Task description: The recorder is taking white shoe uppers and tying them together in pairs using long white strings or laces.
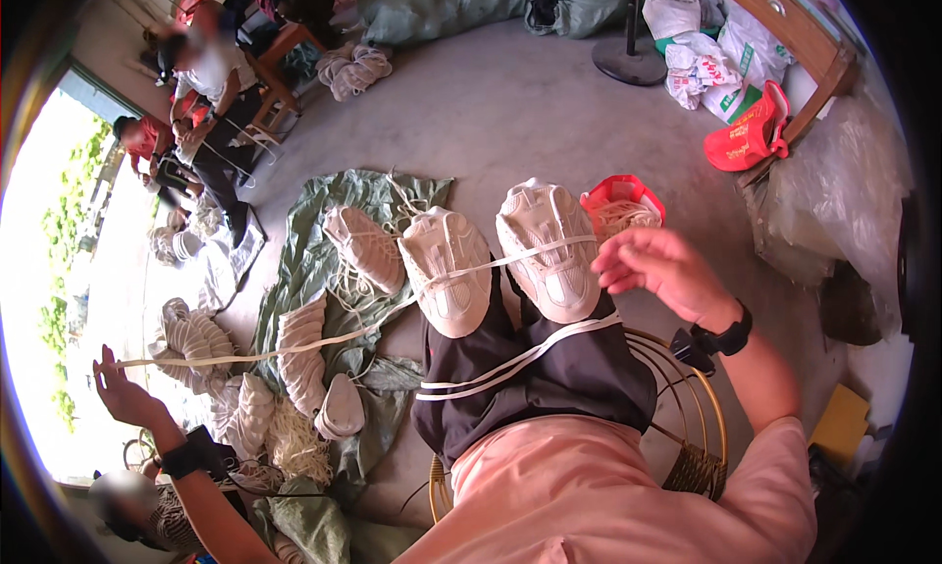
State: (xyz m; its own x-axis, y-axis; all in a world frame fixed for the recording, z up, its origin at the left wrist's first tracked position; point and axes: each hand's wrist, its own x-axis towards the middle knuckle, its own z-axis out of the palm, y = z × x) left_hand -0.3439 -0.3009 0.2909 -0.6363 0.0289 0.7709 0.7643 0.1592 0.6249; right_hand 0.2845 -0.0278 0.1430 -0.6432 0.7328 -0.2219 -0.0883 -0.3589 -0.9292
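Two off-white sneakers rest side by side on my knees, the left sneaker (449, 280) and the right sneaker (549, 260), toes toward me. A flat white shoelace (304, 346) runs taut from my left hand (132, 399) to the left sneaker; its end is pinched in the raised fingers, far out to the left. Another stretch of lace crosses both sneakers. By the outer side of the right sneaker is my right hand (653, 265), fingers loosely bent and apart, with no lace visible in them. More white laces (520, 360) lie over my dark trousers.
Stacked sneakers (301, 353) and a bundle of laces (299, 444) lie on a green sheet (324, 211) at left. A red container (643, 193) with laces stands beyond my right hand. Other people sit at far left and lower left. A stand base (628, 64) is far ahead.
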